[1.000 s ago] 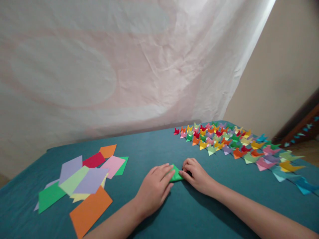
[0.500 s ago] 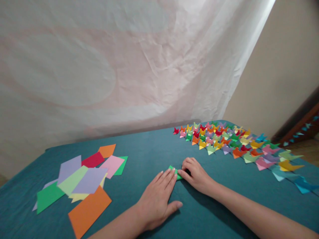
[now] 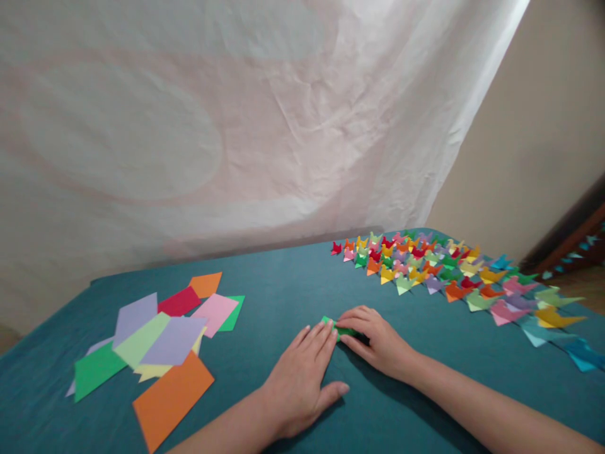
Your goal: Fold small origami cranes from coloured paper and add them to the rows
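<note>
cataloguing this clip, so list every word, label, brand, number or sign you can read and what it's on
No readable text.
Hanging white sheet: large faded pink curves, too unclear to read.
Flat rectangular coloured papers: no writing seen.
Multicoloured folded paper birds: none seen; far ones too small to tell.
Small folded green paper: none seen, partly hidden by the left hand.

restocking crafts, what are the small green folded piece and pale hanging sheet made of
Small green folded piece: probably matte paper, with even colour, no shine, though mostly hidden. Pale pink-and-white hanging sheet: likely dull-sheened fabric, judging by soft wrinkles; thin plastic is possible.
</note>
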### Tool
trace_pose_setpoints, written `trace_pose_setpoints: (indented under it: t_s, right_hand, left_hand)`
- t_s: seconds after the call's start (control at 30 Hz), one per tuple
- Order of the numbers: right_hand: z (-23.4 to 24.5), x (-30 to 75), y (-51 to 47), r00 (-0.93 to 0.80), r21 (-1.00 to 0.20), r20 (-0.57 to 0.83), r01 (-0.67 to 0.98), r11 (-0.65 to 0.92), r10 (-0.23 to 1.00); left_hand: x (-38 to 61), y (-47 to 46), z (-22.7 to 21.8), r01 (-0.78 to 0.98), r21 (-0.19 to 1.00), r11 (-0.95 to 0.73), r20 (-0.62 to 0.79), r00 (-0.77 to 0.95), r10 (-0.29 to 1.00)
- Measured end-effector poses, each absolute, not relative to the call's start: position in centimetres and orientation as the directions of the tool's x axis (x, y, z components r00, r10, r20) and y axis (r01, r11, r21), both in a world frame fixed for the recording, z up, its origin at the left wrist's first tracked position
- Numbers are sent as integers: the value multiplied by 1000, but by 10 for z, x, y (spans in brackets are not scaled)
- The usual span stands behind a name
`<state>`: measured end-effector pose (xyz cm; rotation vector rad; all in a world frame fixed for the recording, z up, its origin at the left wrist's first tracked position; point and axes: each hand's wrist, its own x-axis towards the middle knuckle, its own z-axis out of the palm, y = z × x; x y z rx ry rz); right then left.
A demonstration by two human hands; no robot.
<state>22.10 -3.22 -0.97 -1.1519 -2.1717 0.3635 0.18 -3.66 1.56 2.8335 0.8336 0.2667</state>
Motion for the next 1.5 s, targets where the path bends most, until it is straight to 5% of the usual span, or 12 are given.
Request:
trace_pose_setpoints:
  t_s: [1.1, 1.5]
  right_hand:
    - [-12, 219, -30, -423, -427, 402, 698, 575, 812]
    - [-11, 219, -32, -419, -416, 397, 711, 567, 816]
  left_hand:
    - [4, -38, 21, 578, 274, -768, -21, 802, 596]
    - [-2, -27, 18, 579, 265, -771, 45, 792, 610]
